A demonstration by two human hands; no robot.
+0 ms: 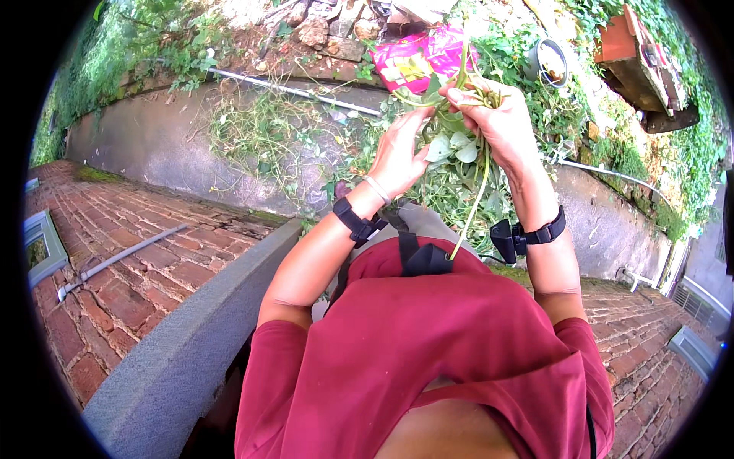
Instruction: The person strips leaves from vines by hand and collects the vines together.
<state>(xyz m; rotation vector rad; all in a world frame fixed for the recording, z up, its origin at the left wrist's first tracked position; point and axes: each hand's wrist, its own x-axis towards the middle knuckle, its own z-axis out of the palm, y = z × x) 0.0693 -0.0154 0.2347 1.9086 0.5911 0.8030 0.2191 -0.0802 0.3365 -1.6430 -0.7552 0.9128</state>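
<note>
My right hand (501,122) is closed round a bunch of green leafy stems (489,96), with the thumb pressed on top of it. One long pale stem (475,206) trails down from the bunch toward my waist. Just to the left, my left hand (399,153) has its fingers bent at a stem from the same bunch, and its fingertips are partly lost among the leaves. Broad green leaves (462,147) hang between the two hands. Below them, more cut-looking greenery (478,195) lies in a heap.
A pink plastic bag (417,61) lies just beyond my hands. Tangled vines (264,138) spread over the concrete ledge (160,145) at left, near a white pipe (298,92). A grey bucket (549,63) stands far right. Grey railing (199,321) and brick paving (130,298) are near left.
</note>
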